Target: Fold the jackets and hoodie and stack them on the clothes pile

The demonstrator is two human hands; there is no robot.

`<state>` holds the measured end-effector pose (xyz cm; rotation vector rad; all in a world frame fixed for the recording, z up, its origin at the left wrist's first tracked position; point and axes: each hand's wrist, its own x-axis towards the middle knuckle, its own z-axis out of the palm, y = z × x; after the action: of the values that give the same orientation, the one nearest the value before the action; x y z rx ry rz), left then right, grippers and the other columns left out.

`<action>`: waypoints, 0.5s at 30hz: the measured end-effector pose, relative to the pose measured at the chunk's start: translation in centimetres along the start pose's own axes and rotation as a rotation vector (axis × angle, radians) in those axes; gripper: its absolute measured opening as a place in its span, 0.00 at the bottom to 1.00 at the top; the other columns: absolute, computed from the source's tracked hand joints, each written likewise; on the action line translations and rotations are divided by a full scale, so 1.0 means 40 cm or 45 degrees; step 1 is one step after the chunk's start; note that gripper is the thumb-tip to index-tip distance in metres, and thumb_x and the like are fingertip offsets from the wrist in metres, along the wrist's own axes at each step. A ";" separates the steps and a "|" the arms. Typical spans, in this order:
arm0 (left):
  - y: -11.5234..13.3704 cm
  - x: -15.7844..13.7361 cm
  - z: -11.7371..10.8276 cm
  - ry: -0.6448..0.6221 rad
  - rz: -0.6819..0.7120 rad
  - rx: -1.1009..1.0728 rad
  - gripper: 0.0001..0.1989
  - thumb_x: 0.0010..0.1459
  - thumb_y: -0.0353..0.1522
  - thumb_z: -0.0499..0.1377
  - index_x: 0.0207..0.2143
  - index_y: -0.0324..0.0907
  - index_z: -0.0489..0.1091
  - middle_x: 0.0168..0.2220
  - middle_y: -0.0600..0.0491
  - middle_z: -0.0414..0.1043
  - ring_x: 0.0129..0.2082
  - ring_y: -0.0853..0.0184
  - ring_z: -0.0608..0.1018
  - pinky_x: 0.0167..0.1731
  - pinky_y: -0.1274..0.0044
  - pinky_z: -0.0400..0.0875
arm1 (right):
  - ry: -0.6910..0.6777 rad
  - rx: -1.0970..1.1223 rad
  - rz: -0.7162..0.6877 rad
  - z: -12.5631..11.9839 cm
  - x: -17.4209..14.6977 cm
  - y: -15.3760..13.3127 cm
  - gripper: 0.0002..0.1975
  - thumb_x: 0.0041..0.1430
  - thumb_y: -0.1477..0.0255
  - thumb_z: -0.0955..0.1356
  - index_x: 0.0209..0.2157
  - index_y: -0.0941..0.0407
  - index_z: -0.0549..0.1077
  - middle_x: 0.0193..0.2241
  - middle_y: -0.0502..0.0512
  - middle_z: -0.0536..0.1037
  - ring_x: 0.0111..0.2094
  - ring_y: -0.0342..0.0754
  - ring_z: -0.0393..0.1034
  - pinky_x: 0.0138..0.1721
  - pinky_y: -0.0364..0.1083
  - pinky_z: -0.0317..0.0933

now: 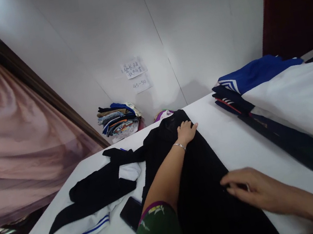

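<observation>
A black long-sleeved garment (201, 189) lies spread over the white table in front of me. My left hand (187, 131) rests flat on its upper end near the collar, fingers outstretched, a bracelet (179, 145) on the wrist. Over the garment's right edge is my right hand (249, 187), its index finger and thumb curved with a gap between them. No held object shows there; whether the fingertips touch the cloth is unclear. One black sleeve (134, 155) reaches left towards a crumpled black-and-white garment (102, 185). A dark phone (132, 214) lies beside my left forearm.
Blue, navy and white clothes (289, 97) are piled along the right of the white table (206, 124). Beyond the far edge stands a stack of folded clothes (119, 119). Handwritten paper signs (134, 68) hang on the wall. A pink curtain (10, 130) hangs at left.
</observation>
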<state>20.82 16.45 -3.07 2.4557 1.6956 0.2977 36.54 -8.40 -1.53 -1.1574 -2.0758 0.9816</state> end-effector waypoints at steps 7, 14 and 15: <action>-0.028 -0.128 0.127 0.052 0.112 0.233 0.36 0.64 0.51 0.38 0.63 0.37 0.56 0.66 0.43 0.51 0.67 0.57 0.50 0.65 0.58 0.39 | 0.491 0.724 0.475 -0.047 0.309 0.256 0.09 0.49 0.73 0.70 0.34 0.57 0.76 0.28 0.53 0.78 0.27 0.45 0.70 0.25 0.42 0.63; -0.032 -0.128 0.140 0.130 0.148 0.215 0.35 0.64 0.51 0.39 0.63 0.37 0.57 0.66 0.43 0.53 0.67 0.56 0.52 0.65 0.57 0.40 | 0.626 0.813 0.680 -0.114 0.579 0.410 0.13 0.59 0.71 0.68 0.45 0.59 0.71 0.40 0.58 0.76 0.34 0.44 0.72 0.34 0.44 0.68; -0.032 -0.129 0.141 0.143 0.150 0.208 0.35 0.64 0.51 0.39 0.63 0.38 0.57 0.66 0.43 0.53 0.67 0.56 0.52 0.65 0.57 0.40 | 0.617 0.811 0.694 -0.119 0.615 0.419 0.14 0.61 0.69 0.67 0.47 0.60 0.70 0.41 0.57 0.75 0.35 0.44 0.72 0.35 0.46 0.68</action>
<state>19.24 12.07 -9.25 2.7111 1.6830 0.3286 36.34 20.68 -9.47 -1.4355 -0.9696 1.3123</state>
